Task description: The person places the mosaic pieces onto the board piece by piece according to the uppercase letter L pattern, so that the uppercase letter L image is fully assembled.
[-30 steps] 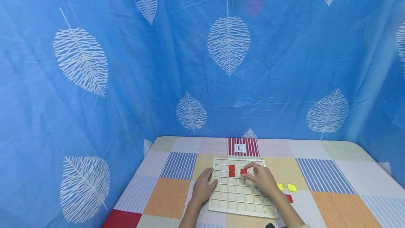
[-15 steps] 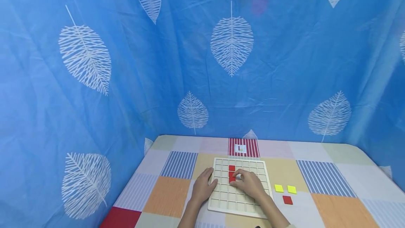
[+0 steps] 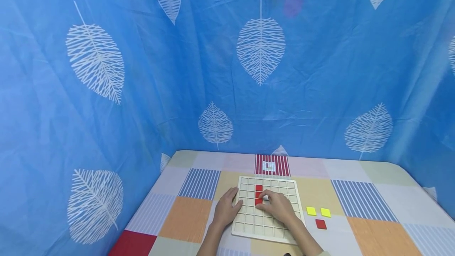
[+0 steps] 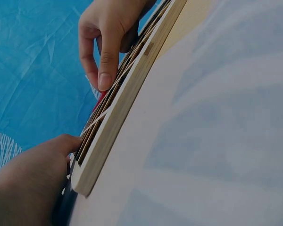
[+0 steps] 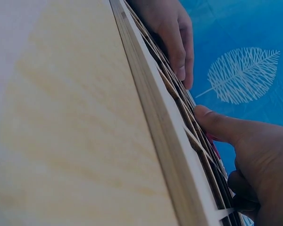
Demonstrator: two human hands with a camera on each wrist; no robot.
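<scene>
A cream grid board (image 3: 245, 224) lies flat in the head view, its cells parted by raised ridges. My left hand (image 3: 225, 208) rests along its left edge, thumb over the rim and fingers fairly straight. Over the middle of the grid, my right hand (image 3: 279, 207) pinches a red tile (image 3: 258, 202) at the lower end of a column of red tiles (image 3: 258, 188). The right fingertips partly cover that column. In the left wrist view, the right thumb (image 4: 105, 77) points down at a sliver of red among the ridges.
Right of the board lie two yellow tiles (image 3: 325, 212) and a loose red tile (image 3: 321, 224). Beyond the board sits a small card with a grid pattern (image 3: 269, 166). A patchwork cloth (image 3: 188, 220) covers the table, and a blue leaf-print curtain (image 3: 302, 110) stands behind.
My right hand has moved left and nearer with its red tile, bringing it to the column's lower end. The left hand stays at the board's edge. The head view has shifted slightly.
</scene>
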